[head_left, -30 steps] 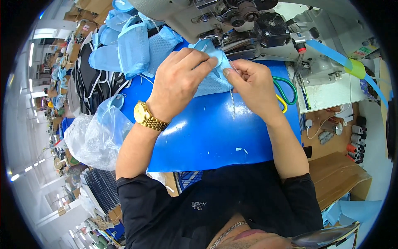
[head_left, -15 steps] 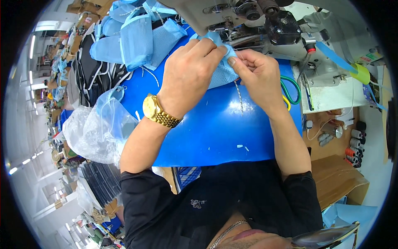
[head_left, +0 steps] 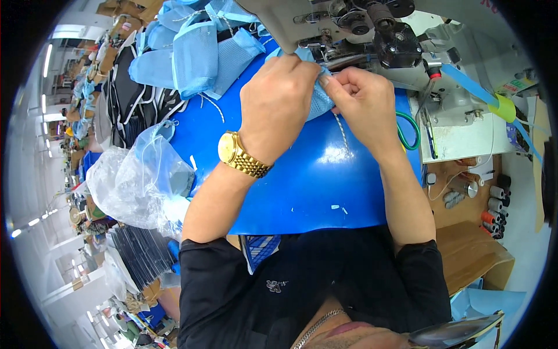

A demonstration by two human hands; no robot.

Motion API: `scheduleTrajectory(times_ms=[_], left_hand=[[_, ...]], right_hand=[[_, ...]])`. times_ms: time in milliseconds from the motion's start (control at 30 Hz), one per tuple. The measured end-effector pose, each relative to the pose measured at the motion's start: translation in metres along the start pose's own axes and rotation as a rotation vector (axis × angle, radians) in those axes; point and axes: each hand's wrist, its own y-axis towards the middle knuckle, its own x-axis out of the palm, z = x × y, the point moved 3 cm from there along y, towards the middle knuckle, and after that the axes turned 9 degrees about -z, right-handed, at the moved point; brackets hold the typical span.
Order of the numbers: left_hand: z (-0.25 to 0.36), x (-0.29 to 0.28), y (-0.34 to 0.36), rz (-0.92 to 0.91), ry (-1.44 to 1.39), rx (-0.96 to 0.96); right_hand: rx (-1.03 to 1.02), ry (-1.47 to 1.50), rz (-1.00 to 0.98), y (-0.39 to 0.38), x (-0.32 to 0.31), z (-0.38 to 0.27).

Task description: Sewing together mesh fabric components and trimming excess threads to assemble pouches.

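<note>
My left hand point(head_left: 276, 99), with a gold watch at the wrist, is closed on a light blue mesh piece point(head_left: 319, 104) just below the sewing machine's needle area point(head_left: 314, 49). My right hand point(head_left: 363, 104) pinches the same piece at its right side, thumb on top. The fingertips of my left hand are partly hidden at the fabric's upper folds. A speckled white cord point(head_left: 342, 131) hangs from the piece onto the blue work surface point(head_left: 296, 192). Green-handled scissors point(head_left: 415, 131) lie beside my right hand, partly behind it.
Blue mesh pouches point(head_left: 195, 58) and black padded pieces point(head_left: 122, 99) are piled at upper left. A clear plastic bag point(head_left: 131, 183) lies left of my left forearm. Blue tape point(head_left: 465, 84) runs beside the machine. Thread spools point(head_left: 495, 205) and a cardboard box point(head_left: 471, 250) sit at right.
Both hands have moved up and to the right with the fabric, closer under the machine head, my left hand further. The scissors' yellow handle has become hidden behind my right arm.
</note>
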Motion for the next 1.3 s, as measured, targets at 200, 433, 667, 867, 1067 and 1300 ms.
scheduleTrajectory(times_ms=[200, 433, 667, 867, 1067, 1300], left_hand=[[0.003, 0.003, -0.008, 0.078, -0.171, -0.242], [0.002, 0.002, -0.015, 0.059, -0.025, -0.137], [-0.005, 0.008, -0.020, 0.144, -0.070, 0.133], [0.001, 0.004, -0.016, 0.068, 0.001, 0.050], [0.009, 0.004, -0.013, 0.038, -0.019, -0.022], [0.007, 0.002, -0.009, 0.129, -0.014, -0.036]], right_hand=[[0.059, -0.183, -0.280, 0.004, -0.006, -0.002], [0.008, -0.251, -0.167, -0.007, 0.003, -0.007], [0.024, -0.064, -0.096, -0.014, 0.003, 0.004], [0.001, 0.065, -0.091, -0.011, 0.004, 0.005], [-0.006, 0.117, -0.066, -0.008, 0.004, 0.006], [-0.031, -0.042, -0.074, -0.002, -0.002, 0.002]])
